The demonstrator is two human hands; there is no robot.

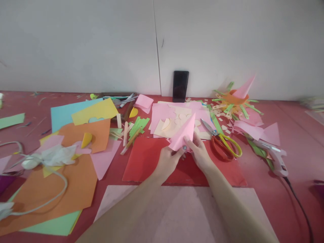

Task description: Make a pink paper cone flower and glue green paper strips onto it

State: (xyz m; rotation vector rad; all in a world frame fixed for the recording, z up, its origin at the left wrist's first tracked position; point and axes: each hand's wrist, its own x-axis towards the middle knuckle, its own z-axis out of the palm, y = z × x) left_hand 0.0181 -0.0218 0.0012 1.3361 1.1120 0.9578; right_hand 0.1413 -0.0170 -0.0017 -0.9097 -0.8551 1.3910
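A pink paper cone (184, 131), its tip pointing up and to the right, is held between both hands above a red sheet (146, 158). My left hand (170, 158) pinches its lower edge from the left. On the right side my right hand (198, 150) grips it, thumb laid over the near face. Some fingertips are hidden behind the paper. Beyond the cone lie pink and cream paper sheets (159, 113) with cut-out shapes. Scissors (221, 140) with red and yellow handles rest just right of my right hand.
A pink glue gun (274, 155) lies at right, its cord running toward me. Behind it stands an orange and green paper craft (236, 98) with a pink cone. A phone (180, 86) leans on the wall. Orange sheets (68, 182) and a white cable (64, 185) cover the left.
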